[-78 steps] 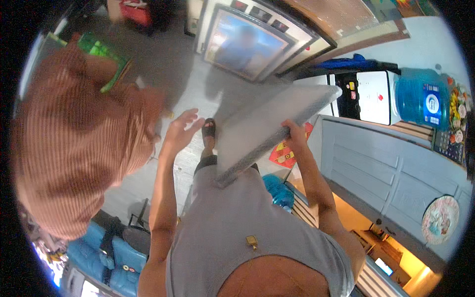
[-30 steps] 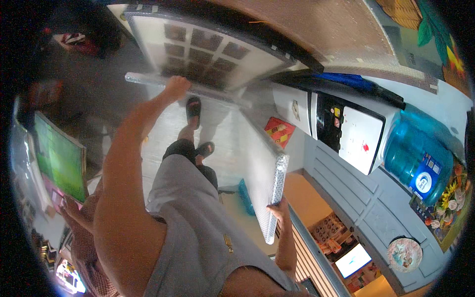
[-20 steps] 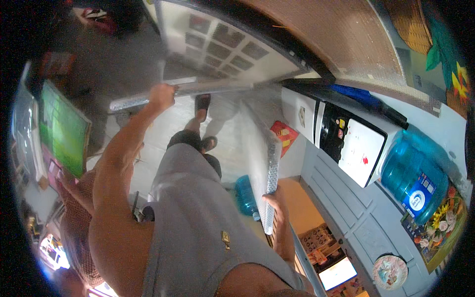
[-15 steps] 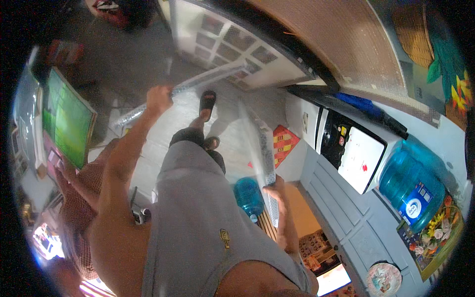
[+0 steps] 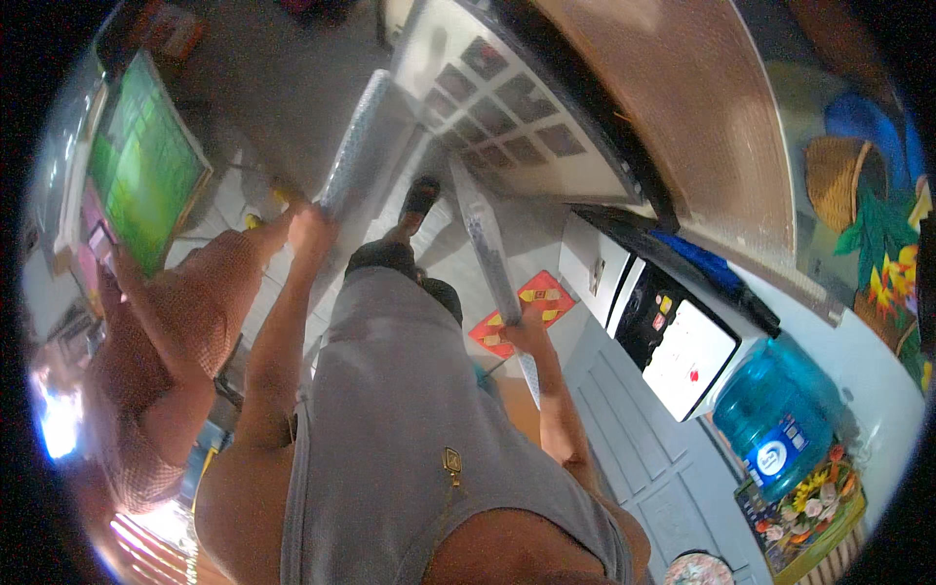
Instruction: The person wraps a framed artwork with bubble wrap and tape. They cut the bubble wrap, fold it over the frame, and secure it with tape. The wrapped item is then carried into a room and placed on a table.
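My left hand (image 5: 312, 231) is closed around the edge of a long, thin, silvery panel (image 5: 356, 136) that seems wrapped in clear bubbled plastic. The panel points away from me and is seen almost edge-on. On the other side, my right hand (image 5: 529, 333) grips a second narrow plastic-wrapped panel (image 5: 490, 255), slanting away toward the floor, with a short end showing below the hand. What lies inside either wrapping cannot be made out. My sandaled foot (image 5: 420, 198) is between the two panels.
A person in brown mesh clothing (image 5: 171, 370) is close on my left, by a green picture panel (image 5: 146, 166). Ahead stands a white panel with dark squares (image 5: 512, 107). At right are a red patterned mat (image 5: 541, 300), a white-and-black appliance (image 5: 673, 331) and a blue water jug (image 5: 775, 409).
The left panel has swung from lying crosswise to pointing away from me. My right hand and its panel have moved farther forward and slightly left. My view has shifted a little.
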Available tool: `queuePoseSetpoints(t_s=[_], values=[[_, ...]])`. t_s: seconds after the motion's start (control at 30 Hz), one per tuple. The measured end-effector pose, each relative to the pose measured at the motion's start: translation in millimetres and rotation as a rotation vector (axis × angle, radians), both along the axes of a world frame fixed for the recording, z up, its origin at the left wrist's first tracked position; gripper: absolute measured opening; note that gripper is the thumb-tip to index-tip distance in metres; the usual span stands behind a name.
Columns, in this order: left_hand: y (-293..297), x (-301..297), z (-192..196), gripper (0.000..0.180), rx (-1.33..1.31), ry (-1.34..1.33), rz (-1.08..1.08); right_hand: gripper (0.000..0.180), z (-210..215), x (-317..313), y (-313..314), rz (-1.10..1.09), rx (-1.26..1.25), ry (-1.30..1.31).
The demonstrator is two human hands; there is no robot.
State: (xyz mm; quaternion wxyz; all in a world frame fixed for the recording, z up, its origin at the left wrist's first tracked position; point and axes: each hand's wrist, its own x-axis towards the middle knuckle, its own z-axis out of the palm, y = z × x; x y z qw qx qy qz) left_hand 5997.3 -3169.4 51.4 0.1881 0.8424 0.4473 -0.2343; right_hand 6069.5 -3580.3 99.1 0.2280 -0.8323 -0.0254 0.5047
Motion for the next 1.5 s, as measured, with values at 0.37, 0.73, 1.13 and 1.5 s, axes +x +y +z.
queuePoseSetpoints(t_s=[0.37,0.73,1.13,1.5], values=[[-24,-114,-14,0.025,0.082,-0.087,0.346,0.044,-18,91,127,0.269,0.032,0.050],[-39,-167,-6,0.025,0.025,-0.059,0.628,0.042,-29,157,227,0.258,0.117,0.133],[-54,-191,-14,0.025,-0.010,-0.083,0.703,0.065,-82,268,249,0.301,-0.098,0.103],[-48,-180,-20,0.025,0.012,-0.152,0.537,0.064,-56,300,232,0.299,-0.023,-0.201]])
